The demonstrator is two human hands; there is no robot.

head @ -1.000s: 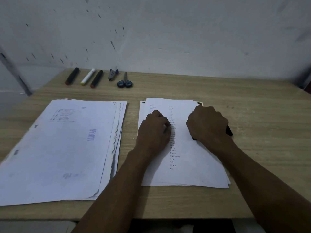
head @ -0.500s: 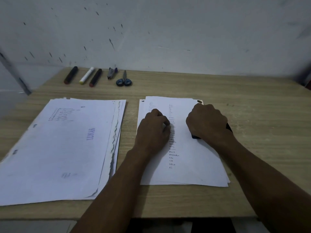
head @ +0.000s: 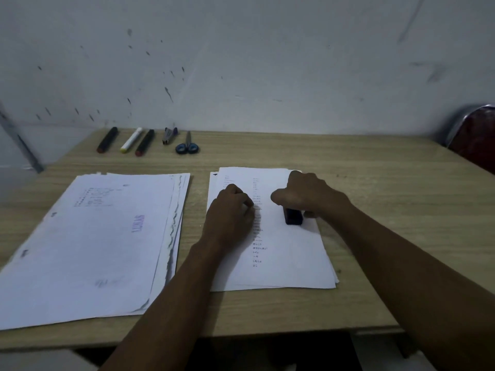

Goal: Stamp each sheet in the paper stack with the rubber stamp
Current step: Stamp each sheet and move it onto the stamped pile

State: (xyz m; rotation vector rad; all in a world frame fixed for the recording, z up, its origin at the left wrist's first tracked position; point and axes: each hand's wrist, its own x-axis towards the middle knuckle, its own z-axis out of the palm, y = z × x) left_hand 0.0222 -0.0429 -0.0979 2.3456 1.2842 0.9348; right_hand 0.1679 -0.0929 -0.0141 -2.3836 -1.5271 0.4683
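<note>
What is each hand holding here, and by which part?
The right hand grips the rubber stamp by its top, base on the top sheet. The left hand holds nothing, its curled fingers resting on that sheet.

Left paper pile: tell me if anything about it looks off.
The left paper pile is fanned unevenly, and its right edges look ragged and dark, as if torn or worn. The right stack sits neater.
</note>
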